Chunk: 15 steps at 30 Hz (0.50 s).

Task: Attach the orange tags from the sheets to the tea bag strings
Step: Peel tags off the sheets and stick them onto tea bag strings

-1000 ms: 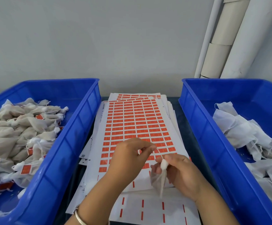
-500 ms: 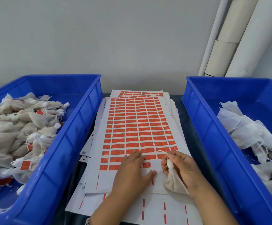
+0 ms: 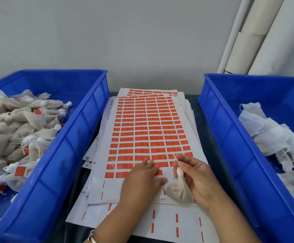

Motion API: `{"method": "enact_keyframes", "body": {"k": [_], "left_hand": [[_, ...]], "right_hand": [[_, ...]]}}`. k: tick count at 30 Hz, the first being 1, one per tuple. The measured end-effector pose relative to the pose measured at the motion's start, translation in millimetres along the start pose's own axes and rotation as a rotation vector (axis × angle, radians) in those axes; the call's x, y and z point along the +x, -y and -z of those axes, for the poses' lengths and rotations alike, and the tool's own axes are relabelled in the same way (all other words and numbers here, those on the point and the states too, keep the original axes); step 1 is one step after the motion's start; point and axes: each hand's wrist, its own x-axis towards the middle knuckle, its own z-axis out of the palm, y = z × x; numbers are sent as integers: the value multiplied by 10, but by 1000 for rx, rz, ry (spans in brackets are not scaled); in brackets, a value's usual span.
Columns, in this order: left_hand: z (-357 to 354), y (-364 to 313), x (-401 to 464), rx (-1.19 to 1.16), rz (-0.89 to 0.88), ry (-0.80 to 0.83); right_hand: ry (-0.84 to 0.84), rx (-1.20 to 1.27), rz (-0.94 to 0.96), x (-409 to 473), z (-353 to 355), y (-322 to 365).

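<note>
A white sheet [image 3: 146,123] covered in rows of orange tags lies on top of a stack of sheets between two bins. My left hand [image 3: 141,183] rests flat on the sheet's near rows, fingertips on the orange tags. My right hand [image 3: 197,178] holds a small beige tea bag [image 3: 177,189] by its gathered white neck and pinches its thin string [image 3: 175,157] over the tags at the sheet's right edge. The bag's body lies on the paper.
A blue bin [image 3: 69,155] on the left holds many filled tea bags, some with orange tags. A blue bin [image 3: 230,137] on the right holds white bags without tags. Used sheets [image 3: 177,223] with leftover orange strips lie nearest me. White rolls [image 3: 251,35] lean at back right.
My left hand came down from a raised pinch to lie flat on the tags. My right hand lowered the tea bag onto the sheet, its string now over the right-hand tags.
</note>
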Motion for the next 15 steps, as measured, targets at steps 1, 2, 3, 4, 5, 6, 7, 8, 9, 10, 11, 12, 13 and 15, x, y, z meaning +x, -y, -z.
{"method": "enact_keyframes", "body": {"k": [1,2,3,4,5,6,7,8,9,10,11,12,13,15], "left_hand": [[-2,7,1,6,-13,4],[-2,12,3,10,-27,4],[-1,15,2,16,-39,2],[1,15,0,22,-47,-4],[4,13,-4,28,-53,-10],[8,8,-8,32,-60,-17],[13,6,-14,37,-70,-22],[19,1,-19,45,-85,-29],[24,-3,-29,60,-103,-38],[31,-8,-37,80,-122,-46],[37,-12,-44,104,-142,-51],[43,-16,-50,129,-159,-53],[47,-21,-56,152,-171,-55],[50,-27,-60,186,-190,-55]], "right_hand": [[3,0,3,7,7,-7],[3,5,1,4,-1,-3],[5,7,2,9,1,-6],[9,15,0,6,-6,-2],[18,21,-1,13,-1,-8],[27,27,-4,9,-9,-5],[36,28,-4,11,-9,-7],[46,34,-5,7,-18,-7],[55,39,-4,10,-19,-13],[61,47,-5,5,-26,-14],[63,48,-6,7,-29,-17],[63,49,-9,4,-33,-19],[63,43,-10,6,-31,-24],[61,30,-12,4,-29,-25]]}}
